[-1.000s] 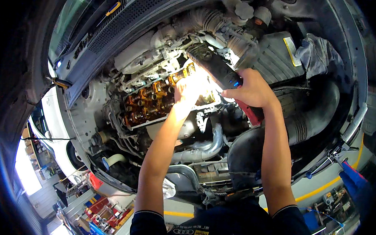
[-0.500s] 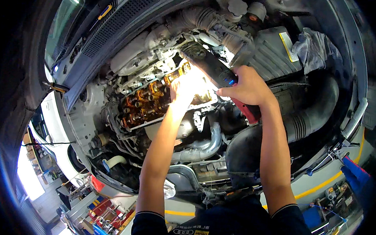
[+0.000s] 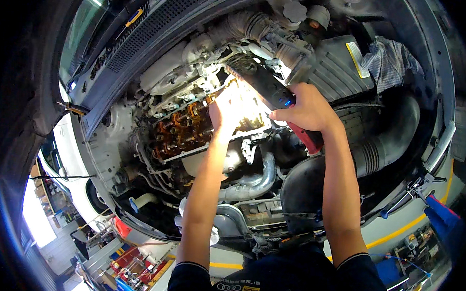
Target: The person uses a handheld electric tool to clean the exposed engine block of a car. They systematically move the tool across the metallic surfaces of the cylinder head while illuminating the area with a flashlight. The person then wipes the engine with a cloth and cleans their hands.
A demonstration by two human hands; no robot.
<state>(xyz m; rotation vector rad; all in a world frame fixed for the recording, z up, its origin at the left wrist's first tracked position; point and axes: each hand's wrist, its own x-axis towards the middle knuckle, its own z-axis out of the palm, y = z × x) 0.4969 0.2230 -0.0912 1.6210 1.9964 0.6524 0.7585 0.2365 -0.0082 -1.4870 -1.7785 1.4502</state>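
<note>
My right hand (image 3: 308,108) is wrapped round a work light (image 3: 269,87) with a black body, a red lower part and small blue indicator lamps. Its beam falls on the open top of an engine (image 3: 184,125), where brown, oily valve-train parts lie in rows. My left hand (image 3: 225,113) reaches into that bright patch, over the right part of the engine top. Glare washes out its fingers, so whether they hold anything is hidden.
A striped cloth (image 3: 390,61) lies at the right, beside a black ribbed cover (image 3: 340,62). A thick black air duct (image 3: 368,151) curves beside my right forearm. A yellow-handled tool (image 3: 134,17) rests near the windscreen. Something white (image 3: 214,235) shows beside my left forearm.
My left hand has shifted slightly to the right within the lit patch. The right hand and work light stay nearly still. More of the white thing shows behind my left forearm.
</note>
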